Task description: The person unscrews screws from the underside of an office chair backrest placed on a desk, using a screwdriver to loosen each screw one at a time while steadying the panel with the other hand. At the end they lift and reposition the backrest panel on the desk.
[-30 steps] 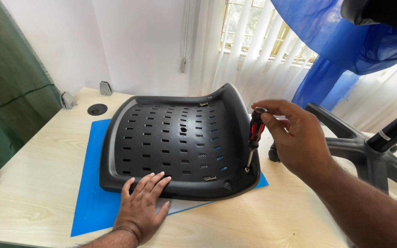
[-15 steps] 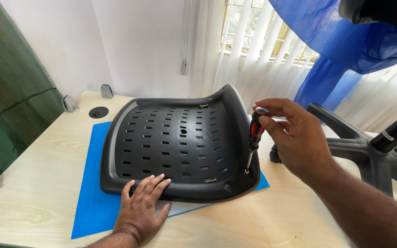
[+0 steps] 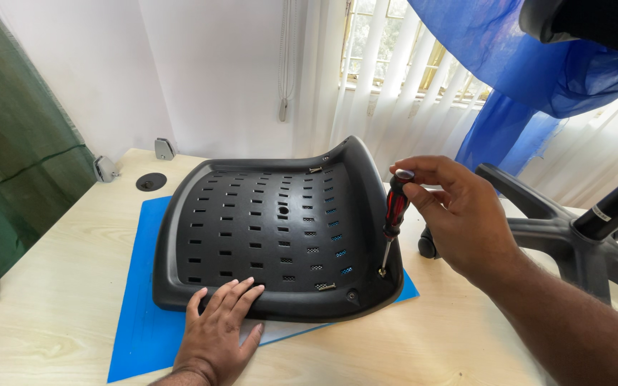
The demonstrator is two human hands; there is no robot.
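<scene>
Steadying the stiff, light-looking black perforated plastic seat shell [image 3: 273,236] with a flat, spread left hand [image 3: 217,332]; right hand [image 3: 459,214] is pinching the red-and-black-handled screwdriver [image 3: 393,218].

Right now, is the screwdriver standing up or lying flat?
Standing up, slightly tilted. The right hand holds the screwdriver by its red-and-black handle, tip down at the rim of the black chair seat.

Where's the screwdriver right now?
In the head view, the screwdriver stands nearly upright in the right hand, its tip at the right front corner of the black seat shell.
</scene>
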